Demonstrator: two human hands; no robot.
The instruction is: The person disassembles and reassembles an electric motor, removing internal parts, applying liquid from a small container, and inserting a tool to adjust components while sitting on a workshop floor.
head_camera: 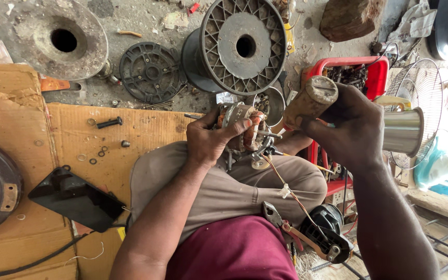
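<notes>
Hands at work over a seated person's lap, seen from above. Left hand (209, 141) wraps its grip around a small electric motor stator (242, 129) with copper-coloured windings, fingers pressed closed over its near left side, holding it above the knee. Thin wires (281, 181) trail from the motor down across the trouser leg. Right hand (351, 132) is just right of the motor, its grip clenched around a worn wooden handle (309, 101) whose rounded end points up and left, close to the motor but not clearly touching it. A shiny metal cylinder (403, 132) shows just beyond that hand on the right.

Pliers (286, 228) with red handles lie on the lap, beside a black round part (327, 228). Behind the motor sits a small metal bowl (281, 103); its contents are too dark to tell. A red crate (377, 78) farther right holds dark metal parts. On the floor to the left, flattened cardboard (79, 135) carries a bolt (109, 123), washers and a black plastic cover (76, 199). Farther off stand a large grey spool (239, 44) and a wire fan guard (416, 98).
</notes>
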